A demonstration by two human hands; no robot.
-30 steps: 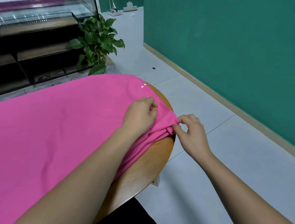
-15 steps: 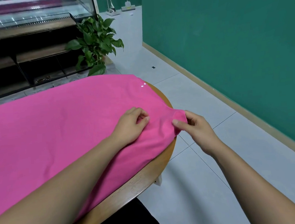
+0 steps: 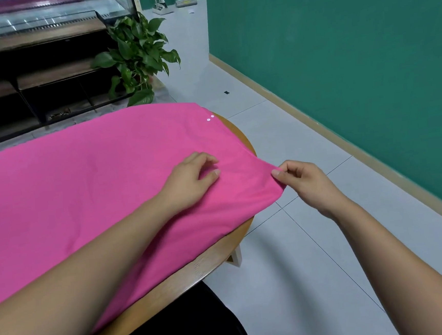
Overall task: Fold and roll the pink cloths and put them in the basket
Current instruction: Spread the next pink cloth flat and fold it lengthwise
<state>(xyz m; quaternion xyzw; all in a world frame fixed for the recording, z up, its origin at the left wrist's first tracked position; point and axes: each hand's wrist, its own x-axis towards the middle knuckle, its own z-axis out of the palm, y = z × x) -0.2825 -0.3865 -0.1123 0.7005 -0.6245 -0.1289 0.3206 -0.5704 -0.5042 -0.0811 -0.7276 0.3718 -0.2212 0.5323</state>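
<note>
Pink cloth [image 3: 82, 184] lies spread over our round wooden table [image 3: 216, 253], filling the left and middle of the frame, with its right corner reaching past the rim. Our right hand [image 3: 305, 182], right of centre, pinches that corner between thumb and curled fingers. Our left hand [image 3: 189, 182] rests on the cloth just beside it, fingers loosely curled; whether they nip any fabric we cannot tell. A potted plant [image 3: 138, 54] stands at upper middle.

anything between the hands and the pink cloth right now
Nothing visible does: the right hand pinches a corner of the pink cloth, and the left hand rests on it. The basket is out of view.
</note>
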